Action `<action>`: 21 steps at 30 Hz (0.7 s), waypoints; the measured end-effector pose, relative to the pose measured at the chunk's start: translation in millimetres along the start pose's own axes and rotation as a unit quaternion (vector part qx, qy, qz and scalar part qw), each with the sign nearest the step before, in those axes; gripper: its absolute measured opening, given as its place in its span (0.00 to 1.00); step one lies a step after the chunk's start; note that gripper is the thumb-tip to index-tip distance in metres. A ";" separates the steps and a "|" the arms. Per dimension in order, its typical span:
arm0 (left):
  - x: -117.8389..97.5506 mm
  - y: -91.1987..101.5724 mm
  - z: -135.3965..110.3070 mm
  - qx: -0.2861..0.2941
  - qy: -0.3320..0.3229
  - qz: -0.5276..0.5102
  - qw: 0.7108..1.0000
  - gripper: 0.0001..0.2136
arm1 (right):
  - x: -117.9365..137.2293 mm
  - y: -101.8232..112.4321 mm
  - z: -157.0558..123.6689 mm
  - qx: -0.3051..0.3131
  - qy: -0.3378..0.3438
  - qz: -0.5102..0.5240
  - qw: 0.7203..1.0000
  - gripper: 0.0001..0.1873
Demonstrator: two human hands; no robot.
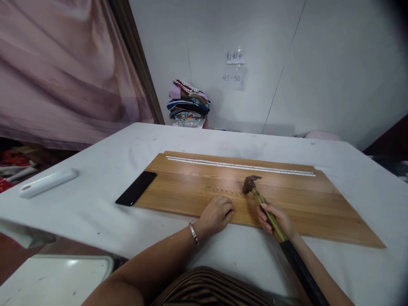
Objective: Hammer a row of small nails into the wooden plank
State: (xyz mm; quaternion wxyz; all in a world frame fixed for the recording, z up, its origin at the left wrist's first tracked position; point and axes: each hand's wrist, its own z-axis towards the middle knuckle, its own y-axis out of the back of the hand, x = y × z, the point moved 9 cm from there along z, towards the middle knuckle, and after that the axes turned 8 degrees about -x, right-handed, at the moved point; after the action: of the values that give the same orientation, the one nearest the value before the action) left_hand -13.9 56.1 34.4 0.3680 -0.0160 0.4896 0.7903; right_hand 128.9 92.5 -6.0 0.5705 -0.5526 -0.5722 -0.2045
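Note:
My right hand (276,219) is wrapped round the handle of a claw hammer (249,184). The hammer's rusty head is at the right end of a row of small nails (222,190) in a wooden board (293,199); whether it touches a nail I cannot tell. My left hand (217,213) rests at the board's near edge, just below the nails, with its fingers curled in. Whatever those fingers may hold is hidden. A bracelet (194,233) circles the left wrist.
Two white measuring strips (239,165) lie along the board's far side. A black phone-like slab (136,188) sits at its left end. Further left on the white table (105,170) is a white handle-shaped object (48,182). Folded cloths (188,104) are stacked by the wall.

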 end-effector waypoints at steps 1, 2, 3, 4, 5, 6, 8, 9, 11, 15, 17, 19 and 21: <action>-0.1 0.1 0.0 0.000 -0.001 0.000 1.000 0.04 | 0.2 -0.2 -0.3 0.000 0.002 0.003 1.000 0.17; -0.1 0.2 0.1 0.000 -0.001 0.000 1.000 0.04 | 0.4 -0.6 -0.7 0.001 0.003 0.006 1.000 0.17; -0.2 0.1 0.1 0.000 -0.003 0.001 1.000 0.04 | 0.7 -1.2 -1.0 0.003 0.004 0.008 1.000 0.17; -0.3 -0.2 0.0 0.001 -0.005 0.003 1.000 0.05 | 1.0 -1.8 -1.3 0.004 0.005 0.010 1.000 0.17; -0.3 -0.5 -0.1 0.003 -0.006 0.004 1.000 0.04 | 1.2 -2.1 -1.5 0.005 0.006 0.011 1.000 0.17; -0.1 -1.0 -0.2 0.005 -0.007 0.005 1.000 0.04 | 1.5 -1.7 -1.4 0.003 0.007 0.013 1.000 0.18; 0.2 -1.6 -0.4 0.006 -0.007 0.005 1.000 0.05 | 1.0 -0.5 -0.7 -0.003 0.005 0.017 1.000 0.18; 0.4 -1.6 -0.5 0.005 -0.007 0.005 1.000 0.05 | 0.3 0.1 -0.3 -0.004 0.002 0.018 1.000 0.18; 0.7 -1.7 -0.6 0.003 -0.007 0.006 1.000 0.06 | -1.1 0.9 0.6 -0.004 -0.002 0.019 1.000 0.19; 1.5 -2.1 -0.6 0.006 -0.003 0.008 1.000 0.06 | -1.9 2.0 1.6 0.001 0.001 0.023 1.000 0.17; 1.5 -1.9 -0.4 0.006 -0.002 0.006 1.000 0.05 | -1.2 1.5 1.5 0.007 0.004 0.027 1.000 0.16; 0.9 -1.8 0.1 0.007 -0.005 0.005 1.000 0.05 | -0.2 0.3 1.2 0.014 0.004 0.028 0.999 0.15; 0.3 -1.9 0.7 0.010 -0.007 0.005 1.000 0.06 | 1.0 -0.7 0.5 0.018 0.002 0.027 0.999 0.14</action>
State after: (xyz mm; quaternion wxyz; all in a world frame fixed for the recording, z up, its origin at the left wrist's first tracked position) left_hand -12.8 57.4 33.2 0.3673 -0.0040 0.4949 0.7875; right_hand 128.3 93.1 -5.0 0.5867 -0.5575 -0.5591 -0.1801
